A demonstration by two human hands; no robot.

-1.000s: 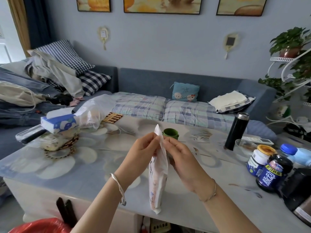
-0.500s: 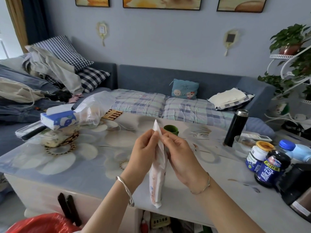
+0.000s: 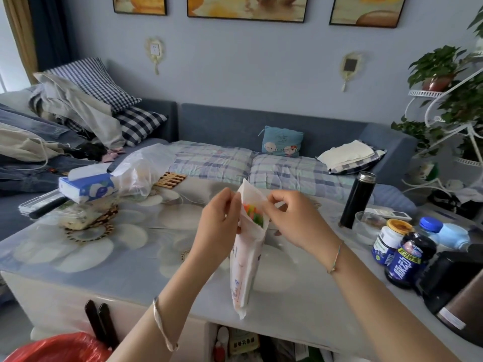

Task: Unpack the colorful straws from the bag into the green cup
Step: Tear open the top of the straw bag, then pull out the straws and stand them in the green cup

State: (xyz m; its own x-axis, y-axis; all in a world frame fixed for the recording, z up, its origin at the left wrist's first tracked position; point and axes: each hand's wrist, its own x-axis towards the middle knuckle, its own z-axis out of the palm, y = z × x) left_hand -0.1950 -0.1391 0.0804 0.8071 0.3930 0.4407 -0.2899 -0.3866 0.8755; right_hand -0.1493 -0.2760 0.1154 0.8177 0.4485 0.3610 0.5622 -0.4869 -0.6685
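Note:
A tall white bag (image 3: 244,267) hangs upright above the front of the flower-patterned table (image 3: 109,246). My left hand (image 3: 218,226) pinches the left side of its mouth and my right hand (image 3: 290,218) pinches the right side, holding the top spread apart. Inside the opening show the ends of the colorful straws (image 3: 253,214), orange, yellow and green. The green cup is hidden behind the bag and my hands.
At the right stand a black thermos (image 3: 356,199), a glass bowl (image 3: 367,226), jars (image 3: 389,240) and a dark bottle (image 3: 407,259). A tissue box (image 3: 87,188) and a plastic bag (image 3: 141,171) sit at the far left. A sofa lies beyond.
The bag's top was pinched closed between both hands; now my hands have pulled apart and the mouth is open, showing the straws. The green cup, visible before, is now hidden.

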